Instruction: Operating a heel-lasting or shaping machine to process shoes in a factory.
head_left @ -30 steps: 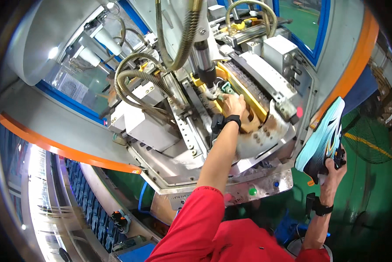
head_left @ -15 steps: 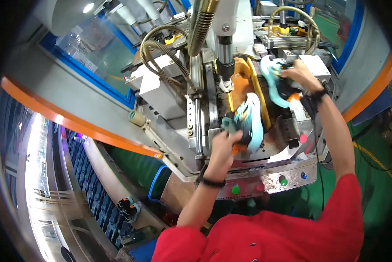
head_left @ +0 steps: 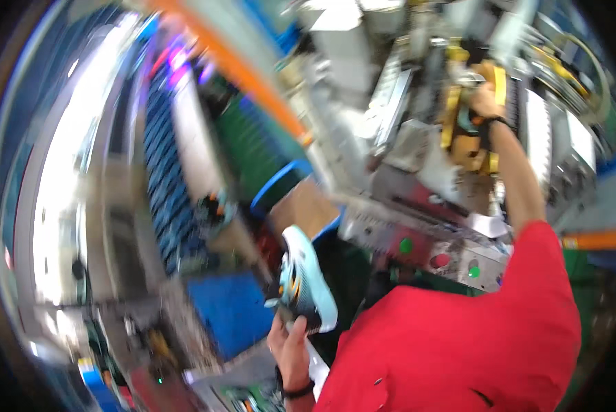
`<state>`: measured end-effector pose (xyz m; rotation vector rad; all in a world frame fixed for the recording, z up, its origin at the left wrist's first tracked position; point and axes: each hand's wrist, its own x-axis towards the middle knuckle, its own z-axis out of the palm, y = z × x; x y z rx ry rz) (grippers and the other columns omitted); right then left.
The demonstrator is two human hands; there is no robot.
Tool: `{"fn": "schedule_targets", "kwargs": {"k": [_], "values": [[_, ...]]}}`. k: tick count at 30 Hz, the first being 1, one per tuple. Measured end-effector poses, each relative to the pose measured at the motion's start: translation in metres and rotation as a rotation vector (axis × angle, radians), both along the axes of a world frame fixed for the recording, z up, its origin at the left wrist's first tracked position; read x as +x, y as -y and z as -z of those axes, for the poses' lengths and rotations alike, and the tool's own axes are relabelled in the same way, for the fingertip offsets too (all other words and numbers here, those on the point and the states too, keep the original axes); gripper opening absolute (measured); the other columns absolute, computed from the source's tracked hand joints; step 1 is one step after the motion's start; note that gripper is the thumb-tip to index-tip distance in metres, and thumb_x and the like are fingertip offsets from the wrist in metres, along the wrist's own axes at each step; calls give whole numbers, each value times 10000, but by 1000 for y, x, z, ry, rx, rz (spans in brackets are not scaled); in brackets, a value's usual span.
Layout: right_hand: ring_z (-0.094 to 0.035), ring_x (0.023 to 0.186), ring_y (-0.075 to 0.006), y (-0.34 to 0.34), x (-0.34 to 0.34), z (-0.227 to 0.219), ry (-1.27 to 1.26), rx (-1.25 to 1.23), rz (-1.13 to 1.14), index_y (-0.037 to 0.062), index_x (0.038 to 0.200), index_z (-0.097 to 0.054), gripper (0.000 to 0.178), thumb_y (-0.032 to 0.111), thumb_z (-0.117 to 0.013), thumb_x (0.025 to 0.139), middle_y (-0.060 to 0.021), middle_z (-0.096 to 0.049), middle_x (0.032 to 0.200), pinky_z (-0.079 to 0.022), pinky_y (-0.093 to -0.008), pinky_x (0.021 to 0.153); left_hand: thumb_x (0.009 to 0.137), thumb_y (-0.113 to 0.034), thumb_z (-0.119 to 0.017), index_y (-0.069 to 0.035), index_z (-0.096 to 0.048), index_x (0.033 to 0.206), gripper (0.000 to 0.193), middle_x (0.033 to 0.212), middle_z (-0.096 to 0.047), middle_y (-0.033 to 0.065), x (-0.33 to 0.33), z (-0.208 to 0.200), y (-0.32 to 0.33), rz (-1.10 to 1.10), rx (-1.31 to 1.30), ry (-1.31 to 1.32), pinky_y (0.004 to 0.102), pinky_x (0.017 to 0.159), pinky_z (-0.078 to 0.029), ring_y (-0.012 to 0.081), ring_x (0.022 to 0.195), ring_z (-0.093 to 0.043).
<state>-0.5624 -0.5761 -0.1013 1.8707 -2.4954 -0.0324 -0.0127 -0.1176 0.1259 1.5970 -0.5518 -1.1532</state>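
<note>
My left hand (head_left: pixel 291 350), low in the view, is closed around the heel end of a sneaker (head_left: pixel 308 285) with a pale aqua and white sole, dark heel and orange touches. The shoe is tilted, toe pointing up and away from me. Far off at the right, my right hand (head_left: pixel 486 101) reaches into the machine between yellow side plates (head_left: pixel 499 82). Its fingers look closed on a second sneaker (head_left: pixel 467 118), of which only a blurred teal and dark bit shows; the hand hides the rest.
A control panel (head_left: pixel 421 240) with green and red buttons fronts the machine. At the left, a conveyor with dark blue ridges (head_left: pixel 164 172) runs beside a bright light strip. Another dark and orange shoe (head_left: pixel 215 208) lies near its edge. A blue panel (head_left: pixel 229 312) and a cardboard-coloured surface (head_left: pixel 304 209) stand between.
The view has swung left and blurred. My left hand has carried its sneaker away from the machine, toward the lower left. My right hand has moved from the machine's right side in between the yellow plates.
</note>
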Motion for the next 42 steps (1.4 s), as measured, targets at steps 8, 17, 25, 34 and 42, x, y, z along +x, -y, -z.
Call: {"fn": "schedule_targets", "kwargs": {"k": [8,17,25,34,42], "values": [[-629,858,-318,-270,307,-72,795,-337,-624,34,1053,-637,191,162,-584,922,-151,-653,962,-495,-378,797,881,-32,-631,50,-547,1208,347,1040,-660,120,31,81,-93,-555,72,-309,303,772,-542,194,914,-661],[-595,979,-352,-290,340,75,588,-126,-915,18,1038,-630,164,101,-573,909,-170,-620,1008,-469,-388,873,870,-15,-638,74,-599,1111,260,1001,-665,128,72,149,-218,-983,-100,-504,356,839,-547,236,907,-666],[-626,955,-297,-274,444,12,508,-112,-712,26,1147,-629,289,115,-633,872,-151,-644,1050,-494,-367,833,802,-89,-689,18,-655,948,184,885,-673,83,261,267,-347,-1508,97,89,326,650,-499,195,745,-630],[-568,1005,-250,-351,722,-121,962,-218,-1199,0,1169,-580,270,158,-557,951,-123,-598,1129,-455,-355,860,770,-289,-751,-3,-635,966,366,940,-703,101,413,355,-540,-1329,296,201,401,705,-537,249,836,-679],[-394,1290,-340,-446,862,-175,947,-277,-1298,51,1250,-549,409,256,-560,897,-105,-533,1332,-268,-467,1110,868,-432,-704,15,-328,1463,834,1394,-475,265,597,-202,-446,-905,-141,1176,387,1059,-395,314,1262,-509]]}}
